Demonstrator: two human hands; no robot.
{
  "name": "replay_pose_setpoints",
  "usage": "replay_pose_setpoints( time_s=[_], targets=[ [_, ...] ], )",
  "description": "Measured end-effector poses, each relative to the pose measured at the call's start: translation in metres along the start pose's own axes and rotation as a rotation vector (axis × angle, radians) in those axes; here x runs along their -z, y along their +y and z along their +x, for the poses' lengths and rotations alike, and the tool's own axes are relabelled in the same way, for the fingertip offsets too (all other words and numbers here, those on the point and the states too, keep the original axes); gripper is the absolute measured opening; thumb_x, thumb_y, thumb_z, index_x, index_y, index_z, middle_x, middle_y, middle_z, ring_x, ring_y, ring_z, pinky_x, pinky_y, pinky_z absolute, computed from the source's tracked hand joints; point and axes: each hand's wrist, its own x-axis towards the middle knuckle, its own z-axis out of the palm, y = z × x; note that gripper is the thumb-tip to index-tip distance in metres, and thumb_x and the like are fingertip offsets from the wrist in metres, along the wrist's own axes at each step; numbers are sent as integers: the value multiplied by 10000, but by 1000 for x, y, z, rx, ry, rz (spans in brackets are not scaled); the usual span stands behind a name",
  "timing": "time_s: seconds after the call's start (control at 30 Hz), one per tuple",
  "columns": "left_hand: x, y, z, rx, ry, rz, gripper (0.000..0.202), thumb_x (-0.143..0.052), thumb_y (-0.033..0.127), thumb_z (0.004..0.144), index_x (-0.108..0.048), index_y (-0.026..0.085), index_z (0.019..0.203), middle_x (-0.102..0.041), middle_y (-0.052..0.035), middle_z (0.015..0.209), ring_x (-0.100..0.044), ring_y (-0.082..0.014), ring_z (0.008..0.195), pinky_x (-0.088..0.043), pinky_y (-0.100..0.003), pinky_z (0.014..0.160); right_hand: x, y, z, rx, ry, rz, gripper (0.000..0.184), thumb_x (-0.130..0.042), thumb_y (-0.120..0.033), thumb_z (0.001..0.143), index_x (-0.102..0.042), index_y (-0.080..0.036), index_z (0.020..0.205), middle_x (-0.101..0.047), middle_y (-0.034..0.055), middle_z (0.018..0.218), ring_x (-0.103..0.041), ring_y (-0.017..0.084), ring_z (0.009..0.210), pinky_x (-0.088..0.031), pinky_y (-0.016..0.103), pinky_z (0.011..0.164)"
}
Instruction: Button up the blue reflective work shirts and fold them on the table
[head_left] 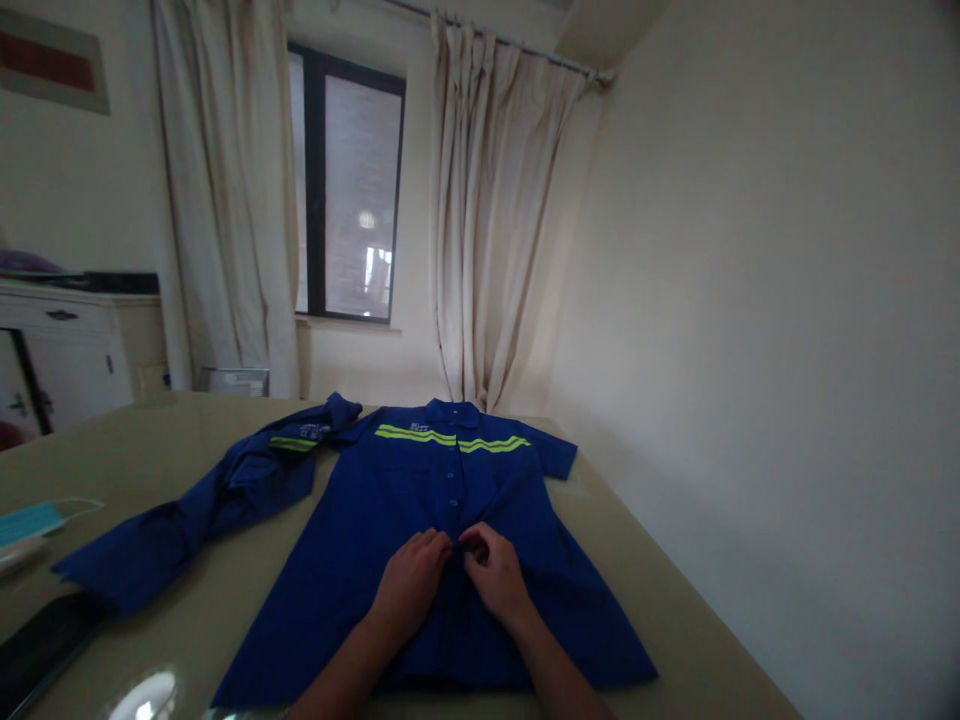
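A blue short-sleeved work shirt (390, 490) with yellow-green reflective stripes lies spread face up on the table, its collar at the far end. Both hands meet at its front placket, below several visible buttons. My left hand (417, 575) is closed, its fingers pinching the left edge of the placket. Facing it, my right hand (491, 570) pinches the placket from the other side, thumb and forefinger curled together. The fingertips almost touch, and whatever button sits between them is hidden.
Another blue garment (225, 500) with a reflective stripe lies crumpled on the glossy table (97, 450) to the left. Beyond it are a light-blue face mask (30, 524) and a dark object (49, 645). A wall (750, 350) runs along the right; curtains (499, 200) hang behind.
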Motion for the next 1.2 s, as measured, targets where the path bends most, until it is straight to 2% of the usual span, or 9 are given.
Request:
replay_pose_setpoints(
  time_s=[0.1,0.23,0.4,0.5,0.63,0.77,0.9,1.03,1.2],
  targets=[
    [-1,2,-10,-7,18,26,333,-362,155,1021,-655,231,1161,-712,-65,1155,-656,-225,1074,-495,-380,938,-1,-8,-7,19,16,-183,372,-499,-43,757,-694,-232,1013,-676,5,954,-671,157,869,-481,240,813],
    [-15,0,-33,-111,18,52,450,-404,308,1037,-509,232,1467,-548,-111,1527,-494,-276,1414,-398,-515,1161,1,-25,-2,-97,-24,-500,260,-521,-132,863,-705,-246,1006,-639,49,1125,-709,190,908,-496,290,791],
    [-34,-3,-59,-117,3,88,519,-453,356,1010,-480,254,1518,-461,-102,1590,-448,-313,1458,-393,-538,1192,5,-42,25,-198,-58,-806,193,-575,-149,890,-688,-187,1042,-631,139,1180,-707,290,1008,-520,345,741],
    [-24,2,-62,-124,-21,95,554,-529,329,954,-503,251,1502,-483,-120,1574,-476,-332,1436,-421,-537,1168,4,-42,35,-204,-54,-825,324,-492,-56,905,-652,-199,1147,-632,142,1199,-695,281,1053,-508,326,737],
    [13,19,-38,-53,-119,127,383,-475,267,943,-684,243,1263,-686,-132,1349,-641,-339,1236,-526,-533,1001,6,-34,33,-220,-39,-717,463,-450,-6,889,-577,-268,1249,-645,88,1141,-711,232,965,-460,288,705],
    [33,30,11,113,-171,117,323,-404,262,989,-713,216,906,-754,-97,970,-732,-283,934,-555,-411,789,13,-24,29,-193,55,-546,360,-452,-17,863,-590,-256,1094,-616,36,1035,-693,184,827,-421,276,679],
    [14,27,43,222,-115,108,283,-384,269,1023,-652,186,1057,-733,-108,989,-729,-261,904,-530,-356,747,12,-18,27,-172,71,-510,296,-430,-42,905,-624,-247,993,-601,33,1023,-686,163,790,-423,268,665],
    [-13,17,41,168,-35,34,259,-397,221,1023,-640,221,1110,-680,-69,1110,-665,-211,1039,-501,-317,854,8,-14,26,-280,57,-683,281,-413,-133,979,-683,-208,954,-620,105,1081,-717,210,836,-455,298,653],
    [-27,-1,36,97,25,-123,269,-444,197,990,-646,218,1166,-648,-72,1131,-615,-215,1072,-474,-342,940,6,-17,31,-330,38,-771,339,-570,-471,957,-714,-166,992,-631,185,1149,-714,320,972,-523,369,695]
  ],
)
